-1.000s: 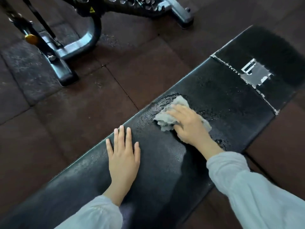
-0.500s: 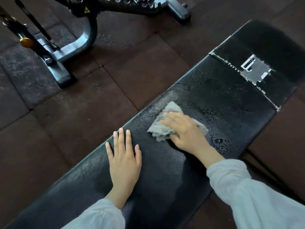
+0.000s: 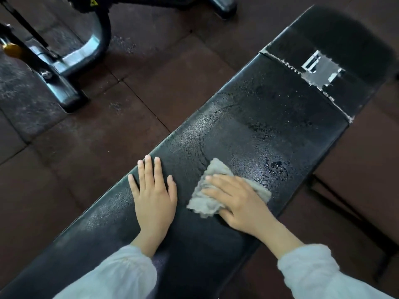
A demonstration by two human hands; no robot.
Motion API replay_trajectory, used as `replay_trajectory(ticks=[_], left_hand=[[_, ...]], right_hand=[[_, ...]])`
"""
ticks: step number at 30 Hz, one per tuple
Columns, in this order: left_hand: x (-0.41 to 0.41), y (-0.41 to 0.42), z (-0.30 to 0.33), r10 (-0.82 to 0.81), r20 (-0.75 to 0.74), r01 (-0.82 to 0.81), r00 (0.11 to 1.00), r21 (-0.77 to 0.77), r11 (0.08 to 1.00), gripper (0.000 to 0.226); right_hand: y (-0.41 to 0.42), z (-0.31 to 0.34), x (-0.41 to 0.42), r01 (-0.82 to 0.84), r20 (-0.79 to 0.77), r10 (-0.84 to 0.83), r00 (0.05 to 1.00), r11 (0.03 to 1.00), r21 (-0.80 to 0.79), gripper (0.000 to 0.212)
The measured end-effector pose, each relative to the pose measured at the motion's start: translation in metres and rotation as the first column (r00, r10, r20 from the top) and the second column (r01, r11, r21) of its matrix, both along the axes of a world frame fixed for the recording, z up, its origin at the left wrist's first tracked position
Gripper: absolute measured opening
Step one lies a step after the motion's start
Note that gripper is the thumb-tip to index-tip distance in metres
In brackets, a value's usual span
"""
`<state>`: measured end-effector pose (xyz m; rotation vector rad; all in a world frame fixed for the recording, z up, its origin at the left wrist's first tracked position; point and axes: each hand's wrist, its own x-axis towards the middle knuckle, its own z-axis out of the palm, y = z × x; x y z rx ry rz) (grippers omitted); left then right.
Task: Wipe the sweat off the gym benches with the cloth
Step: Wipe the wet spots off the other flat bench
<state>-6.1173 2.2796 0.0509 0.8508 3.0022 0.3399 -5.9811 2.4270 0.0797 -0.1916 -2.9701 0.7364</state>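
Left hand: the left hand (image 3: 154,194) lay flat, palm down, on the black tabletop (image 3: 248,126) near its left edge. The fingers were straight and slightly spread and pointed up the pad. Its grip was slack and held nothing.
Left arm: the forearm came in from the lower left in a pale sleeve (image 3: 121,275), bunched at the wrist.
Right hand: the right hand (image 3: 239,201) pressed down on the grey cloth (image 3: 207,197), fingers extended and pointing left, toward the left hand. The fingers lay over the cloth rather than curled round it, so the grip was loose and flat.
Right arm: the forearm reached in from the lower right across the tabletop's right edge. The wrist was bare and a pale cuff (image 3: 306,266) sat further back.
Cloth: crumpled, on the tabletop just right of the left hand. It stuck out beyond the fingertips to the left and above, and past the back of the hand to the right.
Tabletop surface: droplets and wet smears (image 3: 276,167) showed beyond the cloth. A torn grey patch (image 3: 321,72) lay near the seam at the far end.
Floor: dark rubber tiles (image 3: 86,158), with a metal machine base (image 3: 64,67) at the upper left.
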Motion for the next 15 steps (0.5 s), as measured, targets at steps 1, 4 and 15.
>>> replay_trajectory(ticks=[1, 4, 15], left_hand=[[0.000, 0.000, 0.000, 0.002, 0.007, -0.002, 1.000, -0.001, 1.000, 0.054], [0.001, 0.001, 0.002, 0.000, 0.021, 0.000, 1.000, 0.003, 1.000, 0.055], [0.001, 0.001, 0.001, 0.009, 0.046, -0.011, 0.999, 0.027, 1.000, 0.058]], right_hand=[[0.009, -0.001, 0.014, 0.040, -0.008, -0.040, 0.999, 0.999, 0.011, 0.046], [0.036, -0.001, 0.023, 0.281, -0.040, -0.280, 0.959, 0.960, 0.007, 0.043], [-0.008, -0.007, 0.080, 0.027, -0.055, -0.027, 0.998, 1.000, 0.001, 0.029]])
